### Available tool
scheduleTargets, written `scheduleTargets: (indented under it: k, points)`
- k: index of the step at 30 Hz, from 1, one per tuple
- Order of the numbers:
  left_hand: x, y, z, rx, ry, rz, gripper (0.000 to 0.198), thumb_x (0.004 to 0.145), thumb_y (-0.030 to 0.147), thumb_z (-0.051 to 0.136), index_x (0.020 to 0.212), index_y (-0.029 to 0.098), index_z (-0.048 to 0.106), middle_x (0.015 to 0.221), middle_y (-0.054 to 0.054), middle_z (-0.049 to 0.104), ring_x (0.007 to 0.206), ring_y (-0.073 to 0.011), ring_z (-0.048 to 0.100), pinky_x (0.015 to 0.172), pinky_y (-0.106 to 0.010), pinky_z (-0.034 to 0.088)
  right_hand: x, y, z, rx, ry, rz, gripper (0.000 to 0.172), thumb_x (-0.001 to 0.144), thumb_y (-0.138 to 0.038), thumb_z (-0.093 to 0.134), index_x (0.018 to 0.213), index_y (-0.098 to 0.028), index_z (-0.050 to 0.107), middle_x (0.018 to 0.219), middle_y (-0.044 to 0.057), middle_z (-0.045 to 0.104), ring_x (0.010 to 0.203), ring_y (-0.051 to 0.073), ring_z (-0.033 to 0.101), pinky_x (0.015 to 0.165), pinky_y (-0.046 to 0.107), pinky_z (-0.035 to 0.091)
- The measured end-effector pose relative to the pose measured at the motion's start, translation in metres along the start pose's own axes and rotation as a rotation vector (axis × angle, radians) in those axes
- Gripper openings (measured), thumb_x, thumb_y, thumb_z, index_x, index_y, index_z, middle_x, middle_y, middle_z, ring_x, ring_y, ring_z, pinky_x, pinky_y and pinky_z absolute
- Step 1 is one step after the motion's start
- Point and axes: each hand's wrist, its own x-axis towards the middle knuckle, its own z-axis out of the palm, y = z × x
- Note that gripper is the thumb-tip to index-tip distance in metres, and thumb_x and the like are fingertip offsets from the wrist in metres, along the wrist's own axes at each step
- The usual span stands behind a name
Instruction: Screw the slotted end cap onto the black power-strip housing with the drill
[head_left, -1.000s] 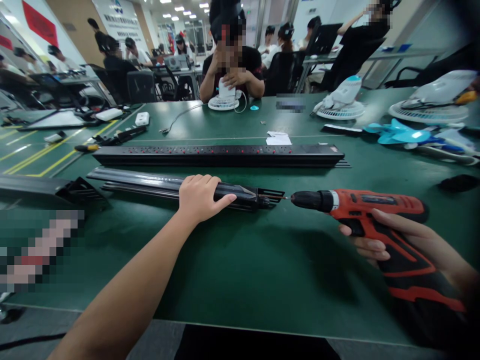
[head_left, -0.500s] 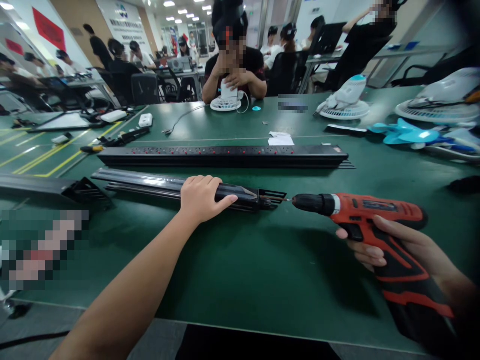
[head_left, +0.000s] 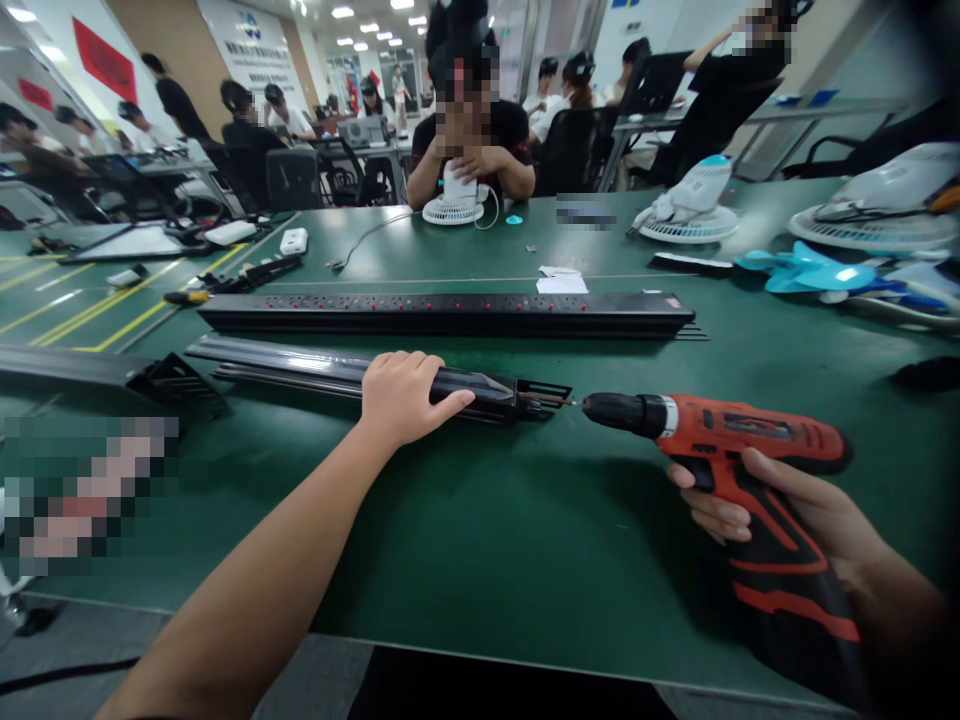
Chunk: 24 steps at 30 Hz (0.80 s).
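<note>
My left hand (head_left: 403,397) lies over a long black power strip housing (head_left: 300,366) on the green table (head_left: 480,540), fingers wrapped over its top near the right end. My right hand (head_left: 780,505) grips the handle of a red and black cordless drill (head_left: 720,435). The drill points left, and its bit tip touches the end bracket (head_left: 541,396) of the housing.
A second long black power strip (head_left: 450,312) lies just behind. Small white fans (head_left: 690,205) and blue fan blades (head_left: 806,270) sit at the right. A person sits across the table holding a white fan (head_left: 452,200). Other people work at desks behind.
The drill and my right hand have sunk slightly lower and nearer in the view. My left hand stays on the housing.
</note>
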Motion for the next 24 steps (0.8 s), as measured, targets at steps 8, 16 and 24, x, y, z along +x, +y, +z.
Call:
scheduleTargets:
  k: [8,16,24]
  points:
    - [0.0005,0.0005,-0.0015,-0.008,-0.004,0.003,0.064,0.097,0.077,0.044,0.103,0.021,0.075,0.094,-0.01,0.077,0.092,-0.0315,0.069,0.091,-0.047,0.047,0.0013,0.0005,-0.0007,0.047,-0.064,0.011,0.031,0.06,-0.046,0.055,0.078,-0.021,0.056,0.045,-0.004,0.045,0.04,0.009,0.034,0.035,0.022,0.037]
    - [0.0001,-0.0001,0.0003,-0.001,-0.005,-0.002,0.07,0.097,0.079,0.041,0.105,0.019,0.076,0.096,-0.01,0.078,0.093,-0.0326,0.07,0.092,-0.048,0.048,0.0009,0.0034,-0.0045,0.061,0.147,-0.006,0.033,0.051,-0.039,0.063,0.079,-0.023,0.058,0.066,0.0,0.059,0.056,0.015,0.053,0.048,0.024,0.05]
    - [-0.0001,-0.0002,0.0011,0.001,-0.002,-0.007,0.069,0.097,0.079,0.041,0.105,0.019,0.076,0.097,-0.01,0.078,0.093,-0.0329,0.07,0.093,-0.049,0.048,0.0028,0.0034,0.005,0.057,0.214,-0.068,0.026,0.051,-0.038,0.062,0.072,-0.022,0.06,0.066,0.001,0.061,0.067,0.018,0.057,0.061,0.026,0.052]
